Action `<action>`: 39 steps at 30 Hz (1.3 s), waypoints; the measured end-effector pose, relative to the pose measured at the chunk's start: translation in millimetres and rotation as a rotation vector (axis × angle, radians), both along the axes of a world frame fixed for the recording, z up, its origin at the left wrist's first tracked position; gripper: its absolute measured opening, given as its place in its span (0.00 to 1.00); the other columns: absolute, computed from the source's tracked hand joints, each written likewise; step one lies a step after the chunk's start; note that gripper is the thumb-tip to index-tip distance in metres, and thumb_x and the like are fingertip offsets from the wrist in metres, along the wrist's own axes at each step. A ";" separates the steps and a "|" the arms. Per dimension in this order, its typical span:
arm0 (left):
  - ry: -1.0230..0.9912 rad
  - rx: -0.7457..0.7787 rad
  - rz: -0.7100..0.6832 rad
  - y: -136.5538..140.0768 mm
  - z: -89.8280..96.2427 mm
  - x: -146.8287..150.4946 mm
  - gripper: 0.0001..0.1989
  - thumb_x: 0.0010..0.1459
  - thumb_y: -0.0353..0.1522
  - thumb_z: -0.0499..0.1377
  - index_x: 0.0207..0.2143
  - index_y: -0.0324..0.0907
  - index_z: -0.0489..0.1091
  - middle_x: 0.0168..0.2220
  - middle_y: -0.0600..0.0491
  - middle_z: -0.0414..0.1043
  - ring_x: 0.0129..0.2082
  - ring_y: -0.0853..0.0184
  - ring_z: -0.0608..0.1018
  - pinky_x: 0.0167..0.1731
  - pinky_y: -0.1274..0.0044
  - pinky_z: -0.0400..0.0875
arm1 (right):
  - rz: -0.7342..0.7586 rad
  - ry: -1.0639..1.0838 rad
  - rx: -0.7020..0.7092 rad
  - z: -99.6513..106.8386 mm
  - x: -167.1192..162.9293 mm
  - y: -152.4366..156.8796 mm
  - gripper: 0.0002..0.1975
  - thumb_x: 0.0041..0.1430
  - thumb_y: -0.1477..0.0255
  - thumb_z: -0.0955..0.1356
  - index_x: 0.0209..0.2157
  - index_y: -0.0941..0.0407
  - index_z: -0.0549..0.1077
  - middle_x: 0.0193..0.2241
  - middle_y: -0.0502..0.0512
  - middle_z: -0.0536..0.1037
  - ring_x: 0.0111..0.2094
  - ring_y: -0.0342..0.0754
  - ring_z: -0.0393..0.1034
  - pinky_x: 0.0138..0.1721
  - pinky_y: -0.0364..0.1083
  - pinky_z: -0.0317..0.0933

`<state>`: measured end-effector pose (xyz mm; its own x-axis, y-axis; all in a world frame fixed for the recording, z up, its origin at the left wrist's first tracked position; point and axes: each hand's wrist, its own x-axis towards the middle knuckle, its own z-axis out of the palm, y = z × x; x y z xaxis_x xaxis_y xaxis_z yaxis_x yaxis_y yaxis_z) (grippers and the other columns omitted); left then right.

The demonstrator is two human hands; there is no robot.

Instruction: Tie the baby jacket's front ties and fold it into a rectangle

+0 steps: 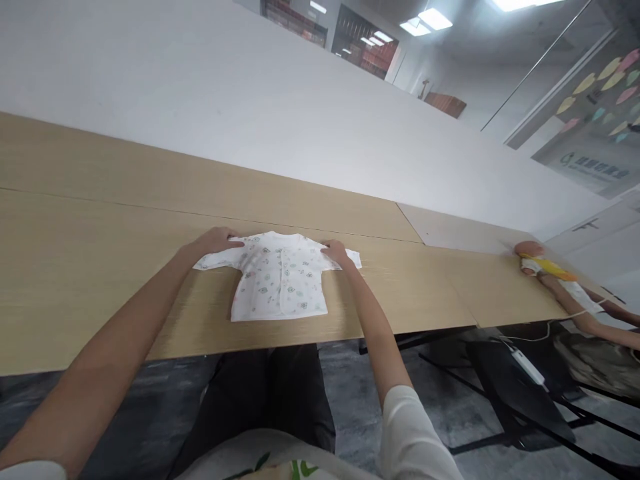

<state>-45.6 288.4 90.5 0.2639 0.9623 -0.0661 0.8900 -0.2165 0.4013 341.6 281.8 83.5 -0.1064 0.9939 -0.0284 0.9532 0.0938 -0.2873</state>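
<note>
A white baby shirt [280, 283] with a small coloured print lies spread on the table, its neckline away from me and its sleeves out to both sides. On its left sleeve rests my left hand [220, 240], thumb reaching over the cloth and apart from the fingers at the upper edge. My right hand [337, 252] lies over the other sleeve near the shoulder, its thumb and fingers also spread. Both hands touch the shirt; the cloth stays flat under them, without a visible lift. Part of each sleeve is hidden beneath my hands.
The long wooden table [100, 267] runs along a white partition [200, 87]. At the far right, another person's arms [575, 310] reach to a doll [533, 253] and a yellow and white garment [553, 270]. A black folding chair [515, 393] holds a power strip [527, 367].
</note>
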 end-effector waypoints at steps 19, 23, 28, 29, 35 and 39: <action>0.165 0.594 0.218 -55.5 25.8 -47.5 0.21 0.65 0.48 0.50 0.36 0.42 0.75 0.38 0.49 0.75 0.41 0.64 0.74 0.33 0.78 0.60 | 0.331 -0.298 0.428 52.5 36.9 -33.2 0.10 0.68 0.72 0.64 0.38 0.59 0.76 0.35 0.63 0.75 0.36 0.51 0.68 0.35 0.45 0.61; 0.132 0.478 0.250 -95.1 -8.2 -45.6 0.11 0.57 0.39 0.55 0.33 0.45 0.76 0.37 0.49 0.76 0.40 0.61 0.76 0.31 0.76 0.63 | 0.509 -0.340 0.327 13.5 41.3 -78.2 0.12 0.69 0.72 0.62 0.35 0.58 0.76 0.32 0.61 0.75 0.34 0.50 0.68 0.33 0.45 0.61; 0.089 0.410 0.270 -138.2 -32.4 -38.8 0.14 0.56 0.36 0.51 0.33 0.48 0.78 0.39 0.49 0.78 0.42 0.58 0.77 0.35 0.72 0.68 | 0.564 -0.324 0.297 -20.8 51.1 -131.7 0.13 0.68 0.80 0.61 0.34 0.57 0.75 0.32 0.59 0.76 0.32 0.48 0.68 0.32 0.45 0.63; 0.078 0.410 0.286 -144.5 -35.9 -38.0 0.14 0.55 0.35 0.51 0.32 0.48 0.78 0.39 0.49 0.78 0.42 0.58 0.77 0.37 0.72 0.69 | 0.559 -0.326 0.289 -25.5 53.2 -140.7 0.13 0.67 0.81 0.61 0.34 0.57 0.75 0.32 0.58 0.76 0.32 0.49 0.69 0.32 0.46 0.64; 0.060 0.430 0.301 -164.3 -50.9 -40.9 0.15 0.54 0.34 0.50 0.28 0.51 0.77 0.38 0.49 0.78 0.43 0.57 0.77 0.46 0.70 0.70 | 0.419 -0.329 0.277 -43.8 65.2 -172.3 0.12 0.63 0.83 0.64 0.38 0.55 0.76 0.35 0.58 0.77 0.36 0.50 0.72 0.34 0.45 0.67; 0.137 0.390 0.354 -170.8 -54.7 -57.3 0.18 0.53 0.31 0.48 0.34 0.53 0.78 0.45 0.51 0.79 0.47 0.57 0.77 0.50 0.68 0.69 | 0.200 -0.278 0.309 -51.3 74.5 -175.8 0.18 0.58 0.86 0.64 0.42 0.55 0.78 0.40 0.61 0.78 0.40 0.52 0.73 0.38 0.46 0.68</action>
<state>-103.0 117.6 35.7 -0.0663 0.9507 0.3029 0.9741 -0.0040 0.2259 416.2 106.0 32.2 -0.3276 0.9209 0.2113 0.9445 0.3251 0.0474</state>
